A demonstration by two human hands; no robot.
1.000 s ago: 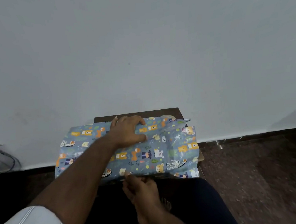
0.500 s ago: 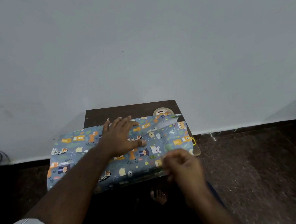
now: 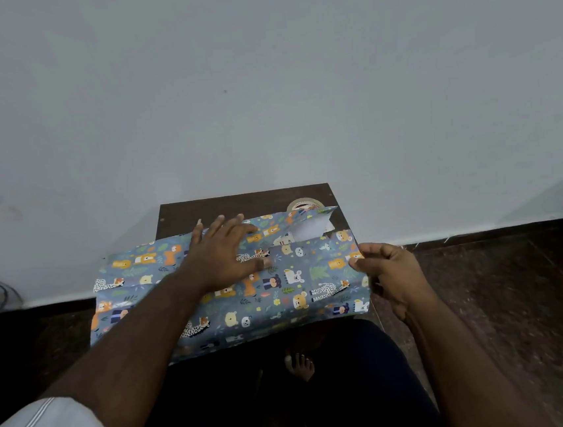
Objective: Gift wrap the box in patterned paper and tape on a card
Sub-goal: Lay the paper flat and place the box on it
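While pressing flat with straight left hand (image 3: 223,253) fingers on the patterned paper (image 3: 281,292) mid-table (image 3: 204,208), pinching its right edge with curled right hand (image 3: 390,271) fingers.

Left hand (image 3: 223,253) presses flat on patterned paper (image 3: 281,292) (animal print); right hand (image 3: 390,273) pinches its right edge

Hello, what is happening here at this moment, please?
A person is wrapping a box in patterned paper on a small dark table. The left hand presses flat on top where the paper overlaps. The right hand pinches the paper's edge at the right end, which is not yet folded closed; something white shows inside the opening. A roll of tape waits at the table's far edge. No card is visible.
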